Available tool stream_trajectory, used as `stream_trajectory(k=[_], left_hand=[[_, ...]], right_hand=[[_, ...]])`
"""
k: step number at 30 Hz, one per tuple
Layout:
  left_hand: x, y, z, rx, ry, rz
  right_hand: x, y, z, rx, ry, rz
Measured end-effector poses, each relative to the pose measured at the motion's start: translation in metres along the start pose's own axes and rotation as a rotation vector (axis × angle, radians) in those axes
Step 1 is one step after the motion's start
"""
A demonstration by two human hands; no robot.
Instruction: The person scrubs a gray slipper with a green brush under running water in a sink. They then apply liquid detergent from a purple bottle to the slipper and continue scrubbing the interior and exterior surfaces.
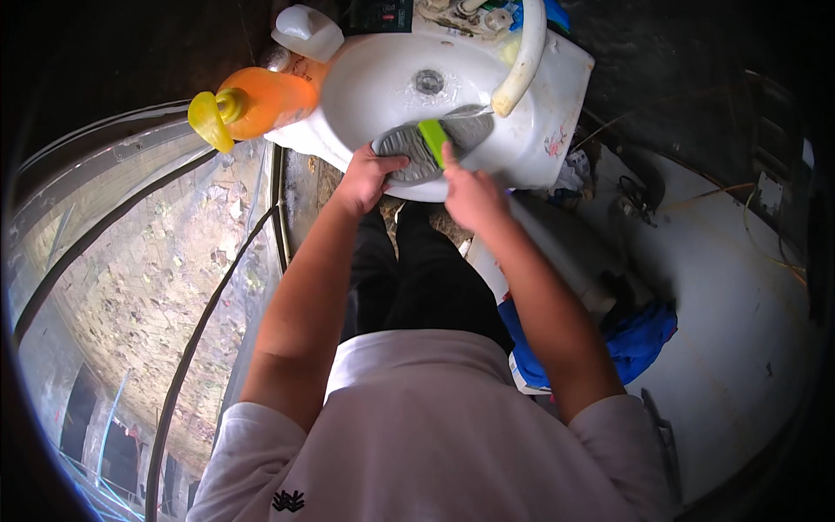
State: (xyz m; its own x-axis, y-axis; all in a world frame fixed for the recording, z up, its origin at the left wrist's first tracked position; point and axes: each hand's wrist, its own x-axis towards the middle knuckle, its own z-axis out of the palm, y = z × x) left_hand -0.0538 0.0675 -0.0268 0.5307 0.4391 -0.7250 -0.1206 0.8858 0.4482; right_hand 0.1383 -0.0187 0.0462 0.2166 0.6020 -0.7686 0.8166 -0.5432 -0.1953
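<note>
A grey shoe or slipper (pixel 408 154), its ridged sole facing up, lies over the near rim of the white washbasin (pixel 365 78). My left hand (pixel 370 175) grips its left end, the thumb across the sole. In my right hand (pixel 475 196) is a bright green brush (pixel 432 142), laid across the middle of the sole with a finger stretched along it. The bristles are hidden beneath it. Water runs from a thick white pipe (pixel 522 65) onto the right end of the sole. More water lies around the drain (pixel 429 81).
Left of the basin stands an orange bottle (pixel 271 103) with a yellow pump top, near a white plastic container (pixel 308 31). A dark packet (pixel 378 14) sits at the back. Blue cloth (pixel 642 342) lies at lower right. A window (pixel 156 280) fills the left side.
</note>
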Motion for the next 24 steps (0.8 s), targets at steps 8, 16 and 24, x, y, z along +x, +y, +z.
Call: stream_trajectory(k=[8, 16, 24], left_hand=[[0.000, -0.001, -0.008, 0.141, -0.017, 0.002], [-0.003, -0.002, 0.002, 0.499, -0.101, 0.199], [-0.006, -0.004, 0.000, 0.532, -0.109, 0.231]], right_hand=[[-0.012, -0.025, -0.014, 0.193, 0.168, -0.291], [-0.027, -0.019, -0.005, 0.223, 0.246, -0.248], [-0.031, -0.022, -0.003, 0.099, 0.220, -0.159]])
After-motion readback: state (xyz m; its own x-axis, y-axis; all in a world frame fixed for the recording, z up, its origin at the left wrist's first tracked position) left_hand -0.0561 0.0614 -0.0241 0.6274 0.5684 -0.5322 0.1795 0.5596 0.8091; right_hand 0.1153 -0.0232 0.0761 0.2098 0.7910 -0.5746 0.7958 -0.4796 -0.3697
